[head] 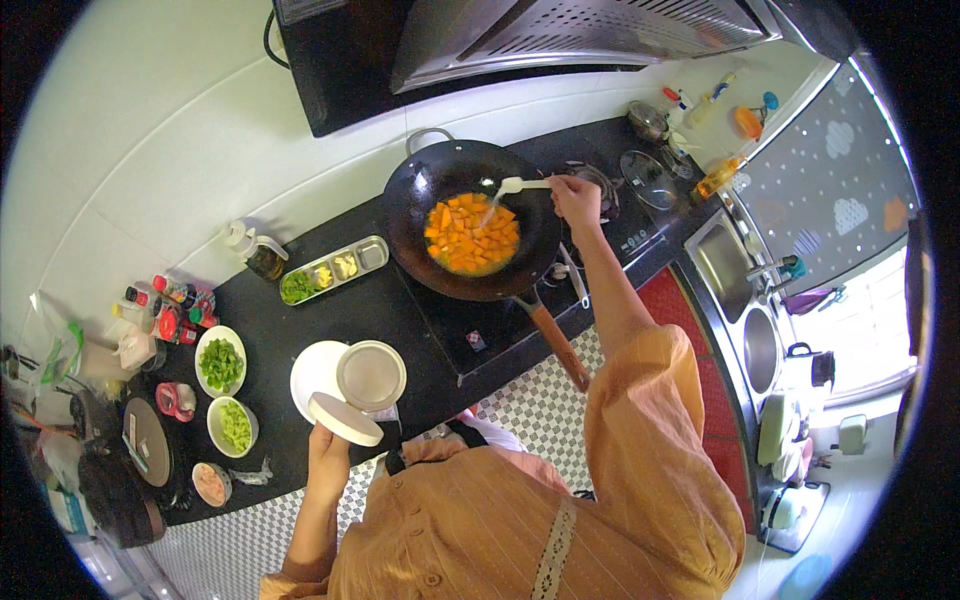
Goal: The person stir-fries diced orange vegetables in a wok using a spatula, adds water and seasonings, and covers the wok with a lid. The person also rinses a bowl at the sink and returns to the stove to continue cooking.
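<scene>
My right hand point(577, 201) grips the handle of a small white spoon point(517, 184), tipped over the wok. White grains stream from the spoon onto diced orange vegetable point(471, 234), which sits in some liquid at the bottom. The dark wok point(420, 180) rests on the stove, its wooden handle point(561, 351) pointing towards me. In my left hand point(328, 457) is a round white lid point(345, 418), held tilted beside an uncovered round container point(372, 375) of pale white contents. Behind that container a white plate point(309, 375) shows on the black counter.
Left of the wok lies a metal tray point(334, 271) with chopped greens and minced pieces. Bowls of green pieces point(222, 366), pale green pieces point(232, 427) and pink meat point(211, 484) stand further left. A range hood point(570, 37) overhangs the stove. A sink point(720, 262) is at right.
</scene>
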`<control>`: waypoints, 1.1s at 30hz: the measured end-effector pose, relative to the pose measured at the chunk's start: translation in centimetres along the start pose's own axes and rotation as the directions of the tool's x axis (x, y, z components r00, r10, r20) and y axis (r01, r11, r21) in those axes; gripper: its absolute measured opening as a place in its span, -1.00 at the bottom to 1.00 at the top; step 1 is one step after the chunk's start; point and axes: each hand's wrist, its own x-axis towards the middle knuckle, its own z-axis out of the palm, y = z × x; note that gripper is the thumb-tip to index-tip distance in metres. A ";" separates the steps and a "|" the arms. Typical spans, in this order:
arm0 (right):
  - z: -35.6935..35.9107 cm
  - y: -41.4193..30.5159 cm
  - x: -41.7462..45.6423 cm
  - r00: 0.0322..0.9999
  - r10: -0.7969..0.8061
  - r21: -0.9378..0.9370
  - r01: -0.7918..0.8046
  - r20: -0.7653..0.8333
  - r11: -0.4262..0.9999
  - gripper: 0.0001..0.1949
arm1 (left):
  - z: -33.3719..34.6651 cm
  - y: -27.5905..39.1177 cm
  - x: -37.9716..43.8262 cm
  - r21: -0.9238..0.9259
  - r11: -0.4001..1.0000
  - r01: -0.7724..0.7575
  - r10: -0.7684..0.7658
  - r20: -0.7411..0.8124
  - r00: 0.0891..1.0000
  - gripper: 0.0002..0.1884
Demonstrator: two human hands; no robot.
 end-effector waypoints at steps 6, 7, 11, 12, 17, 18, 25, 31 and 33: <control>-0.8 1.3 -0.1 0.995 -0.095 -0.104 0.097 0.025 0.990 -0.77 | 0.2 0.5 0.3 0.015 1.000 0.005 -0.006 0.041 0.999 -0.66; -0.7 1.1 -0.4 0.995 -0.097 -0.100 0.099 0.028 0.990 -0.77 | 0.2 0.4 0.3 0.013 1.000 0.003 -0.003 0.041 0.999 -0.66; -0.3 0.9 -2.2 0.944 -0.329 -0.482 0.290 0.004 0.827 -0.79 | 0.3 0.5 0.4 -0.003 1.000 0.012 -0.012 0.039 0.999 -0.65; -0.3 1.0 -2.4 0.937 -0.350 -0.473 0.304 -0.009 0.827 -0.80 | 0.1 0.5 0.4 -0.001 1.000 0.011 -0.011 0.040 0.999 -0.64; -0.1 -0.8 -3.6 0.945 -0.322 -0.303 0.291 -0.057 0.907 -0.78 | -0.1 0.7 0.3 0.001 1.000 -0.001 0.001 0.032 0.999 -0.65; 0.0 -1.8 -4.3 0.961 -0.276 -0.143 0.271 -0.011 0.952 -0.79 | 0.0 1.1 0.2 0.047 0.999 -0.023 0.021 0.041 0.999 -0.67; 2.2 -11.0 -19.7 0.760 -0.525 0.226 0.474 0.384 0.851 -0.92 | 0.4 1.4 -0.1 0.130 0.973 -0.190 0.177 0.101 0.979 -0.77; 5.4 -11.3 -26.3 0.553 -0.663 0.269 0.629 0.505 0.730 -0.84 | -0.2 1.0 -0.6 0.152 0.962 -0.226 0.206 0.134 0.969 -0.72; 5.8 -10.8 -26.7 0.530 -0.670 0.217 0.677 0.519 0.703 -0.84 | -0.4 0.7 -0.7 0.154 0.949 -0.274 0.251 0.152 0.956 -0.64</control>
